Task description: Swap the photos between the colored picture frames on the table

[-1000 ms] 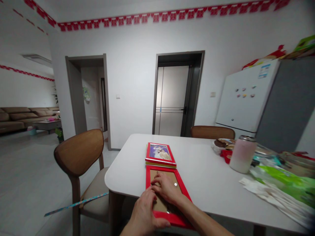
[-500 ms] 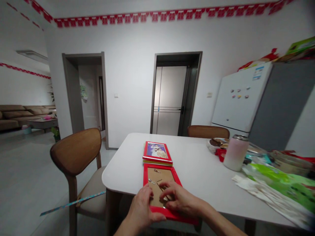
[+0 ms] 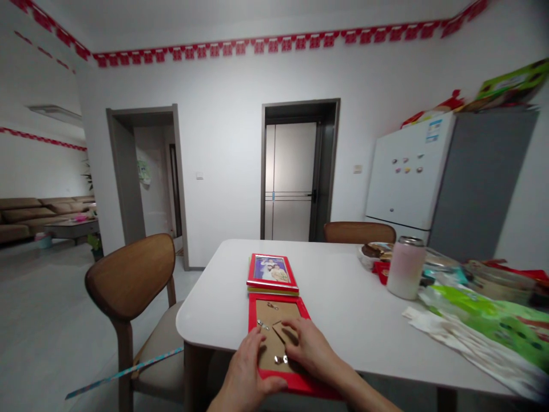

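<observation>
A red picture frame point(image 3: 306, 309) lies back side up at the near edge of the table, its brown backing board point(image 3: 266, 337) facing me. Small metal fittings point(image 3: 280, 360) show on the board near its edges, and a cut flap runs across the middle. My left hand point(image 3: 245, 366) grips the frame's lower left, thumb along the near border and fingers over the left side. My right hand point(image 3: 312, 346) is curled over the board's right side, fingertips pressed at the flap; what lies under them is hidden. Just beyond, a red-framed photo point(image 3: 273, 270) tops a small stack of frames.
On the white table point(image 3: 343, 320), a pink-white bottle point(image 3: 405, 268), white gloves point(image 3: 454, 337) and a green packet point(image 3: 493, 320) lie to the right. Wooden chairs stand at the left point(image 3: 132, 274) and far side point(image 3: 359, 232). A fridge point(image 3: 407, 171) is at the back right.
My right hand has shifted up from the fitting at the board's near end, which now shows uncovered, to the right side. My left hand keeps its hold. The view has tilted slightly.
</observation>
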`<state>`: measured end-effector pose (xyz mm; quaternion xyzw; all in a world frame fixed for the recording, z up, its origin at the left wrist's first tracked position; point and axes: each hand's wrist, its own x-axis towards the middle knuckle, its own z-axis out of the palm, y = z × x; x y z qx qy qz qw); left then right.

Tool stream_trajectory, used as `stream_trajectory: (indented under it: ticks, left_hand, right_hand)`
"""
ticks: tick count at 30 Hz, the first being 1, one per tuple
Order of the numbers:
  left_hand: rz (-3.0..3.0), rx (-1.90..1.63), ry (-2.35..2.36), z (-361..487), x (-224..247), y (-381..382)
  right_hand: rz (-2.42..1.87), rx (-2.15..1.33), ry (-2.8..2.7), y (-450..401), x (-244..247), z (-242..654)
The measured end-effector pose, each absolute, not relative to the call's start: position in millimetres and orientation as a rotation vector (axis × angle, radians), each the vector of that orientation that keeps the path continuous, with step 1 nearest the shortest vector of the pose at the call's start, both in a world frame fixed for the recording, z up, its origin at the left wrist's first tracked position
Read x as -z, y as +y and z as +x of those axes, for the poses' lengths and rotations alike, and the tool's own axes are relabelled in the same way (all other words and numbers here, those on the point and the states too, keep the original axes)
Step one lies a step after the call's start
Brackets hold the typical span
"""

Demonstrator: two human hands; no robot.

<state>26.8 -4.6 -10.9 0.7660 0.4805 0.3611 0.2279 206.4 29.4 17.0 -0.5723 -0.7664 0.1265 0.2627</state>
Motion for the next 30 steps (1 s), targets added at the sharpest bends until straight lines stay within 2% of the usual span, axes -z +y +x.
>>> stream_trajectory:
  ticks: [8,13,21,30]
  left_hand:
    - [1.458,-1.366,1.059,31.2,-2.8,10.2]
    - [1.097,-1.444,1.101,-10.9,-11.9,24.8]
    - [1.14,-1.388,1.52,-76.5,-4.1,31.8]
    - [1.504,-1.229,2.019,-82.9,0.3,33.7]
  right_hand:
    - [-1.475,-0.259,-2.025,22.1,-48.3,186.4]
    - [-1.377,-0.333,-1.995,24.4,-54.0,181.7]
    - [-1.867,-0.138,-1.96,43.7,-8.6,243.1]
    - [-1.947,-0.198,-1.874,48.3,-7.0,250.8]
